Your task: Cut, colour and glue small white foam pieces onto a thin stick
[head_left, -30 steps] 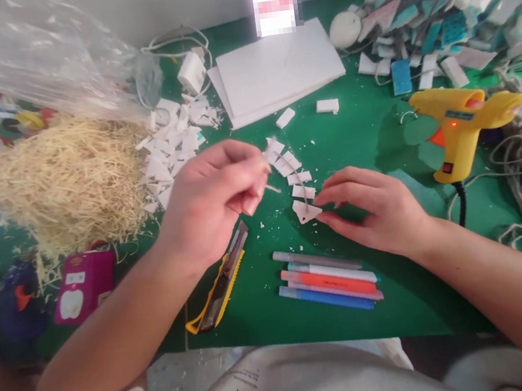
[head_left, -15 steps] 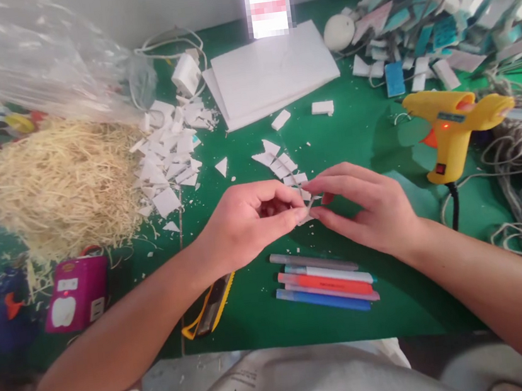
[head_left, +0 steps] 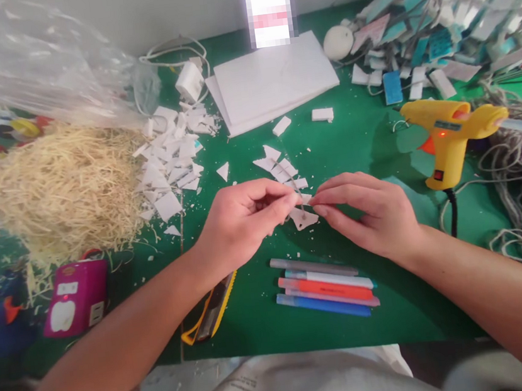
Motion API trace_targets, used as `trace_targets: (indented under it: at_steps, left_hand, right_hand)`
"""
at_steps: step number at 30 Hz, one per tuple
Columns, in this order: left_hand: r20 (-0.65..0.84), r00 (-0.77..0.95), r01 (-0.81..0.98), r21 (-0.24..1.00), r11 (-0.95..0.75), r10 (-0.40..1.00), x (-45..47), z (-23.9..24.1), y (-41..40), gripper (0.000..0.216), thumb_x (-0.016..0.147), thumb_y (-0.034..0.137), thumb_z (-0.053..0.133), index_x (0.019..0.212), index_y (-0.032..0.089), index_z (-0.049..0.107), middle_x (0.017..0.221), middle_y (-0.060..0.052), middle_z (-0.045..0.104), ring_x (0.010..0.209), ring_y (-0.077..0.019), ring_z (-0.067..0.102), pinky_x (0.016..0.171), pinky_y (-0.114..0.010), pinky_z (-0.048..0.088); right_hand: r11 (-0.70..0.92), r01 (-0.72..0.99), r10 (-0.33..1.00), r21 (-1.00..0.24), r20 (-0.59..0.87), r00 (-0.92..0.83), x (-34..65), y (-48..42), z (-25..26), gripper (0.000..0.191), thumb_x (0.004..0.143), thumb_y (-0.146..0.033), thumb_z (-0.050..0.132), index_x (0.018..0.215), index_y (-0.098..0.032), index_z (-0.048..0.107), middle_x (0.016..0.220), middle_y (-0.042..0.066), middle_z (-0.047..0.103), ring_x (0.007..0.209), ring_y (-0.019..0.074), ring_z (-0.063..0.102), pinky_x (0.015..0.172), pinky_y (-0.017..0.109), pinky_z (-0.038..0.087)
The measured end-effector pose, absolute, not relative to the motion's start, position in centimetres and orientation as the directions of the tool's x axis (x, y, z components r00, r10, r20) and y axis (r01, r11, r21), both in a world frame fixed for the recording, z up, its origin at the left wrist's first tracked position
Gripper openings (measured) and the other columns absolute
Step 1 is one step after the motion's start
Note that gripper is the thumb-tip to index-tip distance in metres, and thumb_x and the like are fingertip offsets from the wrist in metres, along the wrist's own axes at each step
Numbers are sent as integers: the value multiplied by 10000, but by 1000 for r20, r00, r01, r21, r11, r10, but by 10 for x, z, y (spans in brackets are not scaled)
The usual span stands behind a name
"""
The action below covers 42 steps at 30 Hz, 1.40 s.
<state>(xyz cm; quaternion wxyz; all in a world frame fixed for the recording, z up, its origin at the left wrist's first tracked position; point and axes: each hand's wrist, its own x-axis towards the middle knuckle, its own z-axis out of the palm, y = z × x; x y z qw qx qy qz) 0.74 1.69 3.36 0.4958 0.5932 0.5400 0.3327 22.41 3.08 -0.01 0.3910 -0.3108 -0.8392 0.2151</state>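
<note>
My left hand (head_left: 254,218) is closed in a pinch at thumb and forefinger, on a thin grey cord (head_left: 302,208) that shows beside the fingertips. Just to its right, my right hand (head_left: 367,208) has its thumb and fingertips drawn together; whatever may be between them is too small to make out. Below the fingertips lies a white foam-board scrap (head_left: 302,218). Farther back are more cut white pieces (head_left: 284,168). Several markers (head_left: 324,286) lie nearer the table's front edge, below both hands.
A yellow glue gun (head_left: 446,134) stands right, by grey yarn (head_left: 521,182). White boards (head_left: 276,82) lie at the back. Left are pale shredded filler (head_left: 63,188), white scraps (head_left: 162,169), a purple box (head_left: 74,297) and a utility knife (head_left: 212,306). Blue-white pieces (head_left: 442,40) are heaped back right.
My fingertips have moved apart, leaving a small gap. The right fingers have closed together more, and the white scrap below them shows more fully. The whole view has shifted slightly.
</note>
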Motion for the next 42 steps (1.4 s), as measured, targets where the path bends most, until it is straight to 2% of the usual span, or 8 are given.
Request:
trace_targets:
  at_steps: [2,7,14,19,27,33,38,42]
  left_hand:
    - [-118,174,256,964,71,978,8,34,16,128,878,254,676,896,192,787,703,4,718,517,-79,565,493,-181,475]
    - [-64,159,197,980,32,985,12,33,11,161,876,199,687,1015,190,768,755,9,729,551,-73,605,543,-172,527]
    - [-65,184,288,958,9,981,13,28,6,213,894,221,702,1103,209,742,788,15,739,562,-79,619,569,-180,546]
    - [12,221,380,920,-97,975,14,30,4,145,917,207,674,1037,222,754,818,15,748,573,-77,611,573,-181,528]
    - [133,327,541,785,-301,936,9,37,5,118,917,167,647,913,218,753,722,36,676,507,-62,496,514,-182,423]
    - [178,362,609,698,-377,915,5,38,4,108,906,254,687,897,274,793,585,59,560,482,-82,451,516,-208,404]
    - [198,326,576,734,-361,924,6,31,5,130,901,278,686,851,301,804,552,47,575,465,-94,422,498,-235,376]
    - [141,218,503,832,-235,966,4,26,10,92,855,258,727,801,275,800,581,36,621,458,-89,403,463,-240,339]
  right_hand:
    - [678,360,722,-641,491,-487,223,31,-1,63,927,-188,677,976,-196,716,915,70,789,748,158,744,673,283,594]
    - [657,344,736,-671,472,-486,222,30,-2,215,894,-322,742,1061,-193,704,969,70,775,665,129,688,638,282,597]
    - [718,282,677,-636,542,-498,220,29,-1,113,917,-216,714,1025,-207,681,959,72,776,728,140,724,661,274,621]
    - [756,266,635,-599,568,-524,221,30,0,94,921,-156,690,975,-231,702,951,69,771,863,173,759,739,294,647]
    - [751,235,639,-618,588,-497,221,30,2,114,897,-102,680,916,-213,694,871,68,757,768,153,737,691,275,636]
    - [746,210,632,-632,573,-522,221,31,3,134,885,-93,646,885,-222,683,830,49,767,753,160,743,666,269,621]
    - [741,173,618,-649,559,-553,220,32,3,153,893,-85,610,846,-217,671,793,39,769,716,149,737,637,255,595]
    - [681,258,704,-685,516,-489,219,32,2,63,915,-168,660,887,-225,654,818,43,751,758,162,732,676,285,617]
